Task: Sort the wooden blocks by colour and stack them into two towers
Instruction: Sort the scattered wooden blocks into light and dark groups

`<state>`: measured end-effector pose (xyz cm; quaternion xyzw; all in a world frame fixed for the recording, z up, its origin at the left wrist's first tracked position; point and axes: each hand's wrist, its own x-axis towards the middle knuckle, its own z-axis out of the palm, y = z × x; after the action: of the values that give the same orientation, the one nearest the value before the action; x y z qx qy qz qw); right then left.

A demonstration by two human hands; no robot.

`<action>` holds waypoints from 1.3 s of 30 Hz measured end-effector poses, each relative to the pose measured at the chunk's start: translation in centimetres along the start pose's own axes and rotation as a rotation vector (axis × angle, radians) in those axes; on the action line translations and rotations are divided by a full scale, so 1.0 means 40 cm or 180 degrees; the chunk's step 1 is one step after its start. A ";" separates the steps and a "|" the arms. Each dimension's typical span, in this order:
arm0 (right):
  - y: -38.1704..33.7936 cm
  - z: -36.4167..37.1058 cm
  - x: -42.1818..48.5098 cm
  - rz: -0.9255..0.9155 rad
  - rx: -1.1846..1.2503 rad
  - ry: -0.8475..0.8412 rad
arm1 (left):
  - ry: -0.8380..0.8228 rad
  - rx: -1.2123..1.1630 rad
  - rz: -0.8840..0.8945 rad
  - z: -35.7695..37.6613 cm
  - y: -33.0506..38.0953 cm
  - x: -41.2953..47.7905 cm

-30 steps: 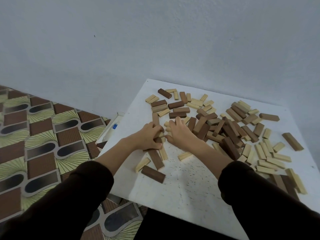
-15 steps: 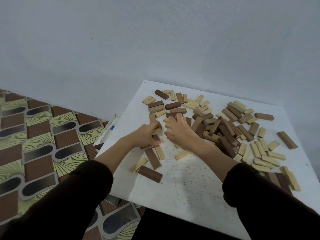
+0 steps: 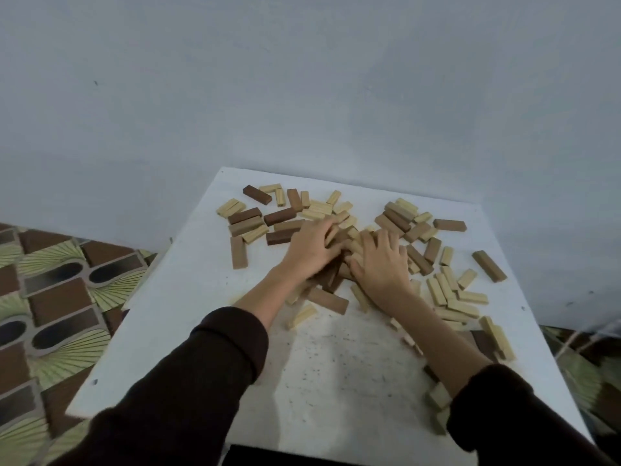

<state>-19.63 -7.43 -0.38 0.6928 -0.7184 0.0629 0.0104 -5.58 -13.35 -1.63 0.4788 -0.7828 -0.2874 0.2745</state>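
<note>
Our left hand [image 3: 312,247] and right hand [image 3: 383,262] on the heap of wooden blocks [image 3: 327,299].
The left curls into it, whether gripping we cannot tell; the right lies spread flat. Pale and dark blocks lie mixed across the white table [image 3: 188,331].

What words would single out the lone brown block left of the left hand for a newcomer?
Start at the white table and find the left hand. Just left of it lies a brown block, pointing toward the wall. Unlike the heaped blocks nearby, bare table flanks both its long sides.
</note>
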 end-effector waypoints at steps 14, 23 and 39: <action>-0.007 0.019 0.009 -0.0429 0.0210 -0.0096 | -0.0049 0.0307 -0.0043 -0.054 -0.035 -0.033; -0.153 -0.015 0.200 -0.1277 0.0454 -0.0459 | 0.0589 0.1111 -0.1715 -0.197 -0.211 -0.088; -0.244 0.066 0.355 -0.1702 -0.0273 -0.1160 | 0.1246 0.0713 -0.0991 -0.257 -0.248 -0.047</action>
<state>-10.26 -22.13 -0.83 0.8557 -0.5030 -0.0974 -0.0730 8.28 -17.30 -1.97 0.6671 -0.6588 -0.1398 0.3184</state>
